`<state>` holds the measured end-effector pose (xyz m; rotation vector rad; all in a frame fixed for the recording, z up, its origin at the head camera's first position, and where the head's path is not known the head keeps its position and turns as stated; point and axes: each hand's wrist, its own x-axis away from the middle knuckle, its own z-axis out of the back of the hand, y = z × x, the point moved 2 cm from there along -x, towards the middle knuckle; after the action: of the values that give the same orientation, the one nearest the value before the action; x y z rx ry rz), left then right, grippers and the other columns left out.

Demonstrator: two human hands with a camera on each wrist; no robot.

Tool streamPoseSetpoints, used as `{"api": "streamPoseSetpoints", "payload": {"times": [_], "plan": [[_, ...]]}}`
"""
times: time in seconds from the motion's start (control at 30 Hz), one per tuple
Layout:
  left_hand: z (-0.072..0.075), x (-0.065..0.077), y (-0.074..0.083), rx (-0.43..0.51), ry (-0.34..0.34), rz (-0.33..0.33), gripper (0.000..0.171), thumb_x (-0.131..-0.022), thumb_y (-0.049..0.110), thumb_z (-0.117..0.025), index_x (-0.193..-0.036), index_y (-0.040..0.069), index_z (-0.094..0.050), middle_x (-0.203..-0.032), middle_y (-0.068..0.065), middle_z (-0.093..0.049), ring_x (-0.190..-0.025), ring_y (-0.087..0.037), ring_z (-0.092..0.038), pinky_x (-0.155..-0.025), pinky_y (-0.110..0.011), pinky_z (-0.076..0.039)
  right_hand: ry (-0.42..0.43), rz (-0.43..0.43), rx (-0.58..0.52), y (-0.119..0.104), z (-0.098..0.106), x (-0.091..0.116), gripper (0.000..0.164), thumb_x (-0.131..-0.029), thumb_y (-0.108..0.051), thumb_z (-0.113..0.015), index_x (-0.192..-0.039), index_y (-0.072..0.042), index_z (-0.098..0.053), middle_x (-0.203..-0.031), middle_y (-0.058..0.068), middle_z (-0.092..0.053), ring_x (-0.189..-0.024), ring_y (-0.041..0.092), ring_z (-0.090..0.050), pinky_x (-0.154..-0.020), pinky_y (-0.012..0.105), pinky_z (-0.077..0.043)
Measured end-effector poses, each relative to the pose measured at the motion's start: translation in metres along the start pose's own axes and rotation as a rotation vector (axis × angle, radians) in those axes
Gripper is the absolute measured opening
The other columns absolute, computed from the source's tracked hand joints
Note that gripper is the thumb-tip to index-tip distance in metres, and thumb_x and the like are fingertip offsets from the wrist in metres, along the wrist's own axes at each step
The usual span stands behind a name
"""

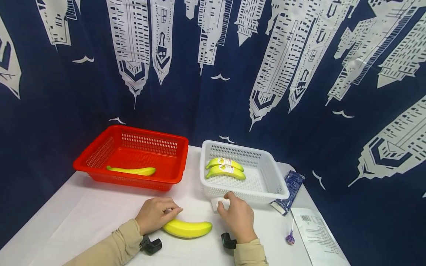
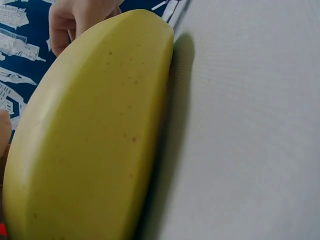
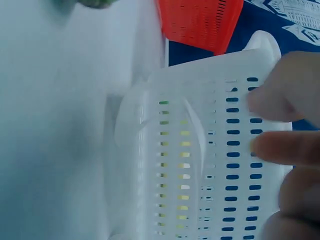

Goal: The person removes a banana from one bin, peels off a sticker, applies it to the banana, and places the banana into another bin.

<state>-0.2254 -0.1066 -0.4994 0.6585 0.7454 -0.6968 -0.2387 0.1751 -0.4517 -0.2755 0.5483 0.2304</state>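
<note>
Your left hand [image 1: 157, 215] meets the lower-centre banana [image 1: 188, 229], grip unclear; your right hand [image 1: 239, 218], fingers parted, could bump the white basket [image 1: 261, 195] reaching forward.

Four bananas [image 1: 191, 229], two baskets [image 1: 129, 181], one lollipop [image 1: 290, 239], one blue packet [image 1: 288, 190], one printed white item [image 1: 317, 236]

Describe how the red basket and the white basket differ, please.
The red basket holds one banana showing no label; the white basket holds two labelled bananas. The white basket is near the right hand; the red basket stands farther from it. Both are rectangular, with slotted walls.
</note>
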Motion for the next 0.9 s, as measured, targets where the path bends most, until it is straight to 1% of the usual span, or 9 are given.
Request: {"api": "streamPoseSetpoints", "payload": {"times": [0.13,0.2,0.27,0.33,0.5,0.57,0.67,0.8,0.9], "plan": [[0.001,-0.001,0.0,0.017,0.03,-0.006,0.012,-0.08,0.017,-0.086,-0.08,0.026,-0.077,-0.075,0.022,-0.065,-0.063,0.008,-0.052,-0.06,-0.009,-0.039,-0.077,-0.062,0.048,-0.001,-0.001,0.0,0.042,-0.073,-0.023,-0.085,-0.111,-0.008,-0.075,-0.076,0.01,-0.074,-0.053,0.019,-0.057,-0.044,0.036,-0.043],[0.002,-0.002,0.0,0.035,0.042,-0.008,0.012,-0.08,0.016,-0.086,-0.08,0.025,-0.078,-0.075,0.021,-0.065,-0.063,0.007,-0.051,-0.06,-0.009,-0.038,-0.098,-0.091,0.062,-0.001,-0.002,0.001,0.043,-0.072,-0.016,-0.085,-0.113,-0.005,-0.075,-0.078,0.013,-0.075,-0.056,0.023,-0.062,-0.044,0.038,-0.045],[0.002,-0.003,0.001,0.049,0.05,-0.009,0.012,-0.08,0.015,-0.085,-0.08,0.024,-0.078,-0.075,0.021,-0.065,-0.063,0.007,-0.051,-0.06,-0.009,-0.038,-0.094,-0.103,0.072,0.001,-0.004,0.0,0.038,-0.073,-0.009,-0.085,-0.11,-0.004,-0.076,-0.079,0.014,-0.075,-0.057,0.024,-0.064,-0.043,0.038,-0.046],[0.002,-0.003,0.001,0.058,0.056,-0.012,0.012,-0.08,0.014,-0.085,-0.081,0.024,-0.077,-0.076,0.021,-0.065,-0.063,0.006,-0.052,-0.06,-0.009,-0.039,-0.071,-0.109,0.073,0.003,-0.006,0.0,0.025,-0.076,-0.004,-0.083,-0.1,-0.006,-0.077,-0.076,0.012,-0.073,-0.056,0.024,-0.064,-0.043,0.038,-0.045],[0.002,-0.002,0.001,0.059,0.06,0.004,0.014,-0.081,0.013,-0.084,-0.083,0.025,-0.077,-0.078,0.021,-0.066,-0.067,0.006,-0.058,-0.062,-0.011,-0.045,0.046,-0.067,0.053,0.001,-0.013,-0.003,0.009,-0.082,-0.006,-0.081,-0.088,-0.012,-0.081,-0.073,0.005,-0.072,-0.054,0.017,-0.061,-0.043,0.033,-0.045],[0.003,-0.001,0.001,0.051,0.055,0.019,0.016,-0.081,0.013,-0.085,-0.09,0.025,-0.078,-0.081,0.02,-0.068,-0.069,0.005,-0.061,-0.064,-0.012,-0.047,0.12,0.004,0.043,-0.003,-0.016,-0.004,0.011,-0.081,-0.008,-0.084,-0.091,-0.012,-0.082,-0.073,0.003,-0.073,-0.053,0.014,-0.061,-0.043,0.029,-0.045],[0.003,0.001,0.002,0.038,0.041,0.031,0.031,-0.079,0.015,-0.086,-0.109,0.022,-0.078,-0.086,0.019,-0.072,-0.069,0.006,-0.06,-0.063,-0.011,-0.046,0.231,0.178,0.022,-0.015,-0.018,-0.004,0.017,-0.078,-0.009,-0.086,-0.093,-0.013,-0.083,-0.068,-0.002,-0.068,-0.046,0.008,-0.051,-0.041,0.022,-0.039],[0.003,0.0,0.008,0.063,0.01,0.028,0.059,-0.082,0.028,-0.087,-0.136,0.016,-0.067,-0.096,0.015,-0.076,-0.059,0.01,-0.044,-0.055,-0.007,-0.034,0.365,0.433,-0.057,-0.035,-0.015,-0.001,0.02,-0.074,-0.006,-0.085,-0.094,-0.012,-0.082,-0.062,-0.005,-0.056,-0.045,0.003,-0.035,-0.041,0.014,-0.027],[0.003,-0.003,0.014,0.116,-0.001,0.04,0.071,-0.085,0.041,-0.084,-0.145,0.015,-0.058,-0.1,0.009,-0.076,-0.056,0.011,-0.033,-0.05,-0.007,-0.027,0.429,0.586,-0.141,-0.048,-0.011,0.002,0.023,-0.073,-0.004,-0.08,-0.094,-0.012,-0.082,-0.061,-0.006,-0.05,-0.047,0.003,-0.033,-0.044,0.011,-0.025]]}}
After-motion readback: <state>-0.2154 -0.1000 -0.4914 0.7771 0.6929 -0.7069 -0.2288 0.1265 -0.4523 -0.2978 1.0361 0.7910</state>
